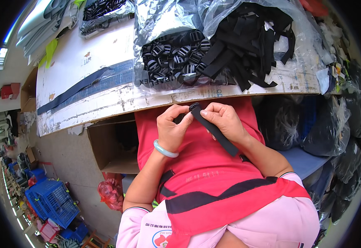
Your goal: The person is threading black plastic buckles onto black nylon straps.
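Far left, down on the floor: blue plastic crates [52, 201] and a red plastic bag [111, 193], with an open cardboard box [113, 145] tucked under the table's edge. On the worn white table [89, 70], a long dark webbing strip [70, 91] lying flat, well apart from the hands.

Next, the left hand [171, 130], pale green bangle [165, 149] at the wrist, fingers pinched on the top end of a short black webbing strap [213, 130], perhaps on a small black buckle there too; too hidden to say. Just beside it, the right hand [226, 122], thumb and forefinger clamped on the same strap a little lower, the rest hanging down slantwise over the red apron [213, 165]. Both hands closed, nearly touching, held over the lap just below the table's edge.

Above and to the right, on the table: a clear plastic bag of round black buckles [174, 58], many left inside, and beside it a clear bag of cut black straps [250, 53], also well filled.

Judging by this: one strap in work, its end only now being handled at the fingertips, no finished pieces in view, and large stocks of buckles and straps not yet used.
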`<state>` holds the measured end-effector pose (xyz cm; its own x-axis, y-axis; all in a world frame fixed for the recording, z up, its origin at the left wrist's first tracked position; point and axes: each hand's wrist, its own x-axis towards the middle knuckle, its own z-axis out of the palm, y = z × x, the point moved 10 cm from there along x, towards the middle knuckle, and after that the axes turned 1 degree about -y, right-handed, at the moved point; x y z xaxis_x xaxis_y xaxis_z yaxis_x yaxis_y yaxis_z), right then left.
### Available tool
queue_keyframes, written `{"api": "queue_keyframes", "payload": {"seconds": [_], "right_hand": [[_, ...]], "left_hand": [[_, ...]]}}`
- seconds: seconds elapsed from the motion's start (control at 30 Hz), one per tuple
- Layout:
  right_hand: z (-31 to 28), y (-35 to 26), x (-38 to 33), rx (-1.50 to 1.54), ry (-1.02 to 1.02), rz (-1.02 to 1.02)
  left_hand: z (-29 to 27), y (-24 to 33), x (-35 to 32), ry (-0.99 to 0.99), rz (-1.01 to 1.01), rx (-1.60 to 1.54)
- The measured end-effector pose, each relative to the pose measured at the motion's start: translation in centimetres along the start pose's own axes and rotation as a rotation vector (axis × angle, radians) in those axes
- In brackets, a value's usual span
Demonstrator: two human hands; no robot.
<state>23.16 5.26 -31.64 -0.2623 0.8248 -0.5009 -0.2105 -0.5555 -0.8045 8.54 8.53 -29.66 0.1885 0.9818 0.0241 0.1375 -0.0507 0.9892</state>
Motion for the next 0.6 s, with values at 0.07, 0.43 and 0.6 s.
{"api": "queue_keyframes", "payload": {"seconds": [0.07,0.43,0.6], "right_hand": [[-0.3,0.4,0.1,0.04,0.008,-0.002],[-0.4,0.6,1.3,0.235,-0.022,-0.103],[0.0,0.9,1.7,0.179,-0.102,-0.147]], "left_hand": [[0.1,0.4,0.0,-0.001,0.039,0.037],[1.5,3.3,-1.1,-0.062,0.44,0.383],[1.8,-5.4,-2.0,-0.077,-0.462,-0.532]]}}
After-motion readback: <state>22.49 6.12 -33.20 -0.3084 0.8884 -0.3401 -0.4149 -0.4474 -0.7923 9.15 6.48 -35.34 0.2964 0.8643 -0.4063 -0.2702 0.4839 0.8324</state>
